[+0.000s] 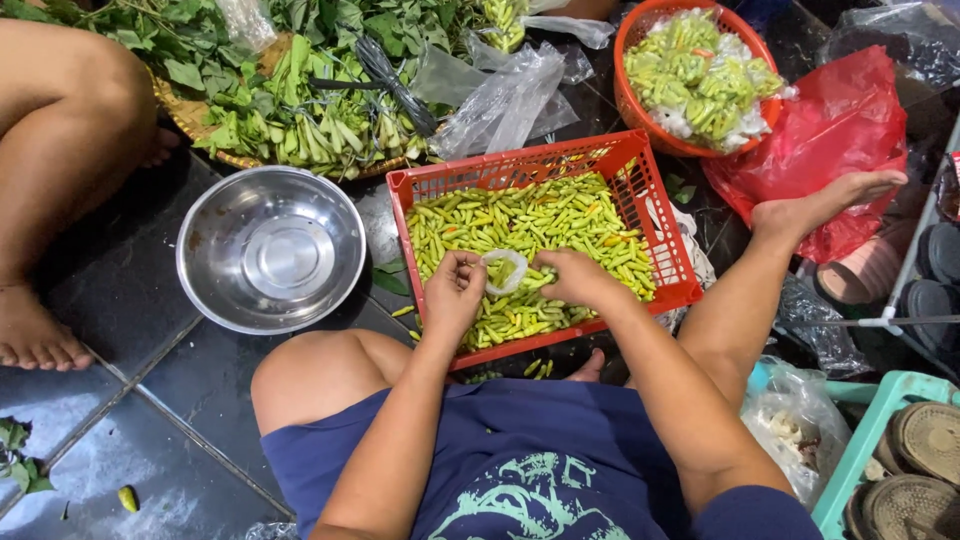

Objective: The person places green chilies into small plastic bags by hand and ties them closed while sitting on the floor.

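Left hand (452, 290): curled over the chillies, fingers pinched on the left rim of a small clear plastic bag (505, 268).
Right hand (575, 277): closed on the bag's right rim, knuckles resting on the chillies.
Bag: held open between both hands, just above the crate's middle; thin, glossy film, a few green chillies seen inside.
Crate (660, 225): red latticed plastic, rectangular, set tilted on the dark tiled floor (120, 290); filled with green chillies (540, 215), slender and smooth.
Open room: bare tiles are seen at the left; the right side is crowded by a red plastic bag (830, 130).
Bowl (270, 248): round steel, beside the crate's left edge.
Far: a leafy greens tray (290, 110) and an orange round basket (637, 40) of bagged chillies.
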